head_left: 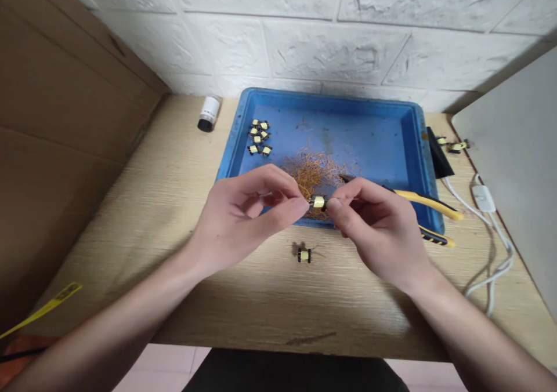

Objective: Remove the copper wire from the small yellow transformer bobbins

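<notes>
Both hands meet over the front rim of the blue tray (331,99). My left hand (248,206) is pinching one end of a yellow-taped coil (319,202) between thumb and forefinger, other fingers curled in. My right hand (378,224) pinches the opposite end the same way. The coil is held in the air just above the tray's front edge, touching nothing else. Judging by the grip, I'm working on the coil's fine leads or winding by hand; the wire itself is too thin to see. The next move looks like a small twist or pull, which calls for a firm pinch on both ends and light force so the thin pins don't bend. Inside the tray, a heap of copper wire scraps (313,171) lies near the front, and a cluster of finished coils (260,137) sits in the back left. A spare coil (304,255) lies on the surface (174,206) just in front of the tray. Yellow-handled pliers (430,203) lie across the tray's front right corner, behind my right hand; I can't tell if they touch it. A white vial (209,113) lies left of the tray's back corner, and a white cable (483,198) runs to the tray's right.
</notes>
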Motion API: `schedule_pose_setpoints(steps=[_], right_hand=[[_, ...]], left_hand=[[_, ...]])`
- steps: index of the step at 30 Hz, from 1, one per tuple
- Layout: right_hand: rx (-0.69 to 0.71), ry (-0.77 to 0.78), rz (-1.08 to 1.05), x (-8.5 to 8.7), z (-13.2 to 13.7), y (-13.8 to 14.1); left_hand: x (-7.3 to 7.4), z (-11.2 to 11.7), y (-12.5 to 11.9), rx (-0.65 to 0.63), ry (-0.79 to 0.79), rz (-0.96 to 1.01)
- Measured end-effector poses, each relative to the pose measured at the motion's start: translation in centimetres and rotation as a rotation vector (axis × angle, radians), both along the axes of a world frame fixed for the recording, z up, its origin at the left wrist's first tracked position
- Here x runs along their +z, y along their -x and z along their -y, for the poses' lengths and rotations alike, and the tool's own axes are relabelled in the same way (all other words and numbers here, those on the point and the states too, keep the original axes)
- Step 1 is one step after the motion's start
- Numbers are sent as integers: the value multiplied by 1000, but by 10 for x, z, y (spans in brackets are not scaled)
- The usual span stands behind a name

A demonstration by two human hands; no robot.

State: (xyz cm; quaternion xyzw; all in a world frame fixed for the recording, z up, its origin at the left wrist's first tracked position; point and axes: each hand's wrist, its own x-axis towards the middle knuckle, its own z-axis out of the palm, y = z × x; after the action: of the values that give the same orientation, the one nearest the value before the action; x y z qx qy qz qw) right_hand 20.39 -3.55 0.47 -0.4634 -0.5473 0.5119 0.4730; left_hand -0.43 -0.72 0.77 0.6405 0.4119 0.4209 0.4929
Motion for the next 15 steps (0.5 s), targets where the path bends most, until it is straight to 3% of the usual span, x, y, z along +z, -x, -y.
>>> schedule_pose_setpoints(steps=[7, 15], right_hand=[[9, -12, -10, 0, 1, -1], [62, -28, -6, -1, 2, -3]], left_hand=[[6, -1, 1, 67, -7, -156], [8, 1, 1, -22, 11, -246]])
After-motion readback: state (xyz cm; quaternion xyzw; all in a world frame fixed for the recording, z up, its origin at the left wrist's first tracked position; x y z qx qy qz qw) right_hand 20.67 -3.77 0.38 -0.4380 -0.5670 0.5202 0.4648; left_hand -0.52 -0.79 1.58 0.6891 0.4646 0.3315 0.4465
